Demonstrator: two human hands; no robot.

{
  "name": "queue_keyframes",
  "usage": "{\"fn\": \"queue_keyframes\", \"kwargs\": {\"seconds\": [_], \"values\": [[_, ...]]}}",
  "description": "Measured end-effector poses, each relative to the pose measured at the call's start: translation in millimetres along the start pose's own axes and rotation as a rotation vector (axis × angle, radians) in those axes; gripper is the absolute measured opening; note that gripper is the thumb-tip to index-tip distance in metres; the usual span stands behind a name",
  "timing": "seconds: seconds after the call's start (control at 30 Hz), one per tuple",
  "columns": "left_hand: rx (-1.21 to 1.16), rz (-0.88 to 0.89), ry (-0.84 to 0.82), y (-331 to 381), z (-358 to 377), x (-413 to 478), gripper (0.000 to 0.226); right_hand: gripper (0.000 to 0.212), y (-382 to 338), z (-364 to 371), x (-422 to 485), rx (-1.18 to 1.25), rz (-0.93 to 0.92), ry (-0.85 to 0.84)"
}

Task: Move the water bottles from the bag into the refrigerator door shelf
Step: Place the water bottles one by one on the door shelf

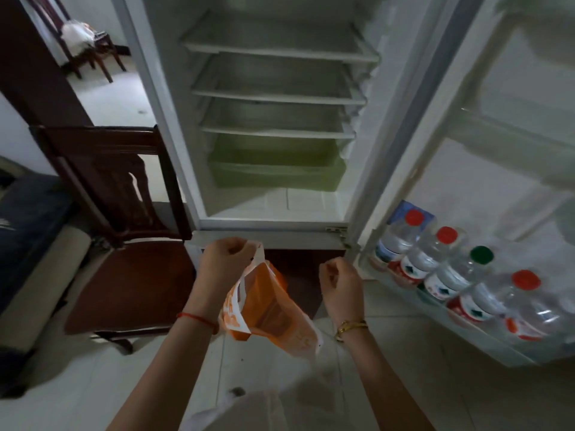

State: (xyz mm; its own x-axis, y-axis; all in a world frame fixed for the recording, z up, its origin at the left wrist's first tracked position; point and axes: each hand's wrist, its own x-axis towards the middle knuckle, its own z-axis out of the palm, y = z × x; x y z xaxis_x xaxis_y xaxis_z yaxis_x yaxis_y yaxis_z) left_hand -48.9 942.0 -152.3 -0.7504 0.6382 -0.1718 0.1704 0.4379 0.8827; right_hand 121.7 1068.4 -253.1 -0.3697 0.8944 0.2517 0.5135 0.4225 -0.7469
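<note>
An orange and white plastic bag [267, 312] hangs in front of the open refrigerator, its mouth gaping; I see no bottle inside it. My left hand [225, 259] is closed on the bag's handle. My right hand [340, 289] is loosely curled to the right of the bag, holding nothing. Several water bottles stand in a row in the lowest door shelf [460, 340] on the right: three with red caps [413, 217] [446, 235] [525, 279] and one with a green cap [481, 255].
The refrigerator's inner shelves [273, 98] and green drawer [277, 169] hold nothing. A dark wooden chair [124, 269] stands close on the left. A second chair [90, 48] is in the room beyond. The floor is pale tile.
</note>
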Motion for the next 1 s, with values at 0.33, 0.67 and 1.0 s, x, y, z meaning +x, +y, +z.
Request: {"fn": "queue_keyframes", "kwargs": {"seconds": [0.33, 0.67, 1.0], "values": [[0.114, -0.106, 0.097, -79.4, -112.7, 90.6, 0.023, 0.014, -64.6, 94.5, 5.3, 0.040, 0.025, -0.049], [0.124, -0.218, 0.223, -138.5, -187.0, 170.9, 0.028, 0.014, -98.8, 148.5, 11.8, 0.043, 0.043, -0.110], [0.150, -0.229, 0.261, -173.7, -222.0, 207.2, 0.028, 0.009, -111.0, 168.6, 22.5, 0.030, 0.020, -0.155]]}}
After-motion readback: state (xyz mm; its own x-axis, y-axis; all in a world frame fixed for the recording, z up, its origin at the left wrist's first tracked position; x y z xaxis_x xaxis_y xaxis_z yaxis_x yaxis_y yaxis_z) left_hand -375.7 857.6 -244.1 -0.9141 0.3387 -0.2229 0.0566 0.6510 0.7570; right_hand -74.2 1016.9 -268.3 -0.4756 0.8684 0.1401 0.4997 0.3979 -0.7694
